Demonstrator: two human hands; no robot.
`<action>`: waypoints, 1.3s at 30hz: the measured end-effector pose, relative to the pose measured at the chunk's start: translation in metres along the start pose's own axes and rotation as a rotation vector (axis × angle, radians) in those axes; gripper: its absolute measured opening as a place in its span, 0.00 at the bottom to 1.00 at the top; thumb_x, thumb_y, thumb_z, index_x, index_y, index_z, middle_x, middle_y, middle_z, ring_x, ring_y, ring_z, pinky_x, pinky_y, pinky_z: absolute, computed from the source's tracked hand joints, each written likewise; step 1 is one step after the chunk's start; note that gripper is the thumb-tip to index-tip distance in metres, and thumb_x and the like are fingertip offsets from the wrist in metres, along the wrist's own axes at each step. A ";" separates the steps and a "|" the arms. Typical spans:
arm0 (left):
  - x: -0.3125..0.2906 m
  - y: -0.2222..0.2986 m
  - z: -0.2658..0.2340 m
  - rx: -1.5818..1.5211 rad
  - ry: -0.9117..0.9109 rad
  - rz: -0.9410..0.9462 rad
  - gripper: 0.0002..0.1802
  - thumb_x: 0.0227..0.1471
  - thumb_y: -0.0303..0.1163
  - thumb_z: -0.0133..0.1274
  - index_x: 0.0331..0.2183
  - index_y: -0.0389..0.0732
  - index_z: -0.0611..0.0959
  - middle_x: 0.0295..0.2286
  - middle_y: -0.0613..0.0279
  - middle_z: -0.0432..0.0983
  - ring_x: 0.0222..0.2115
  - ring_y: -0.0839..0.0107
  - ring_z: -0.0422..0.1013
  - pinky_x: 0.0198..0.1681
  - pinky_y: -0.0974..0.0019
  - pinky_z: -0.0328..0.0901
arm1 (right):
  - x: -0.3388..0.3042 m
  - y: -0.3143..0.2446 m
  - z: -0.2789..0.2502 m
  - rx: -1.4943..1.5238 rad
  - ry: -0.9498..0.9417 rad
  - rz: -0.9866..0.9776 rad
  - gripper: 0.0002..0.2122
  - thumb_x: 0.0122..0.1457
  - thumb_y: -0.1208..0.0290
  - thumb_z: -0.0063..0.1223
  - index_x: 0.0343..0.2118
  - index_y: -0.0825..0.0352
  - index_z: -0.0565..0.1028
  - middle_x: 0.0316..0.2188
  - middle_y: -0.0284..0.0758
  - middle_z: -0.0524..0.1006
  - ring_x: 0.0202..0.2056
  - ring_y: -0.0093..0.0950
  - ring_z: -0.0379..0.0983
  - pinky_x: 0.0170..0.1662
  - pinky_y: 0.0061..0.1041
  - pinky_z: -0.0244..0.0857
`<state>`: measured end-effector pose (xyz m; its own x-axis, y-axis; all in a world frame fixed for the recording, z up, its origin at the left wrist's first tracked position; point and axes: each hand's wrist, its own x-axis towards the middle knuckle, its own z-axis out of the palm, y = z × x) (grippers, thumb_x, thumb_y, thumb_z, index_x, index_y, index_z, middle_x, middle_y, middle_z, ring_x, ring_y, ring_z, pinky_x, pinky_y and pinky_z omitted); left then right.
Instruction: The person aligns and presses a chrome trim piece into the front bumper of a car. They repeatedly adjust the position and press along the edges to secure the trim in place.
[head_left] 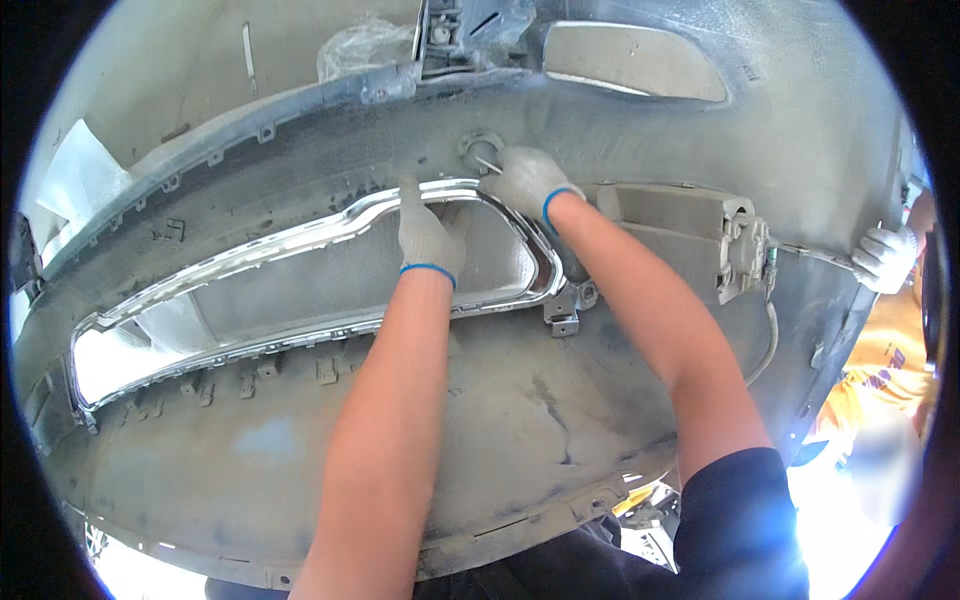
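Two gloved hands work on the inner side of a grey car bumper (520,400). A crumpled clear plastic bag (362,48) lies at the top, and white paper (85,175) at the left edge. The left hand (428,238) presses flat, fingers together, on the chrome grille trim (300,235), gripping nothing. The right hand (528,180) is closed around a thin metal tool (487,164) at a round bumper hole. A co-worker's gloved hand (885,258) holds a rod at the right.
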<state>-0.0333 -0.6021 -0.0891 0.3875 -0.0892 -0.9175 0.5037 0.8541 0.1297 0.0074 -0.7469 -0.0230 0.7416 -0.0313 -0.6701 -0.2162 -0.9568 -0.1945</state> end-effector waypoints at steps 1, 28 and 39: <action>0.012 0.001 0.003 -0.217 -0.037 0.040 0.26 0.64 0.53 0.48 0.49 0.39 0.75 0.43 0.53 0.74 0.42 0.58 0.72 0.48 0.45 0.69 | 0.004 0.002 0.007 -0.005 0.003 0.005 0.25 0.53 0.63 0.55 0.52 0.73 0.74 0.43 0.56 0.79 0.46 0.50 0.77 0.52 0.42 0.70; 0.030 0.019 -0.010 -0.372 -0.123 0.142 0.28 0.64 0.55 0.48 0.53 0.44 0.74 0.52 0.55 0.71 0.52 0.56 0.69 0.57 0.49 0.65 | 0.030 -0.070 0.001 -0.221 -0.099 -0.040 0.18 0.55 0.58 0.56 0.40 0.66 0.84 0.41 0.47 0.83 0.46 0.43 0.79 0.52 0.41 0.70; 0.032 0.016 -0.011 -0.371 -0.212 0.028 0.28 0.66 0.52 0.45 0.54 0.39 0.73 0.53 0.49 0.70 0.56 0.52 0.66 0.62 0.46 0.62 | 0.029 -0.066 0.028 -0.327 0.083 -0.092 0.13 0.57 0.70 0.49 0.38 0.65 0.85 0.40 0.47 0.83 0.43 0.44 0.81 0.45 0.42 0.76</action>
<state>-0.0217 -0.5855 -0.1203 0.5665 -0.1334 -0.8132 0.1939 0.9807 -0.0258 0.0253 -0.6762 -0.0497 0.8008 0.0488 -0.5969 0.0588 -0.9983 -0.0028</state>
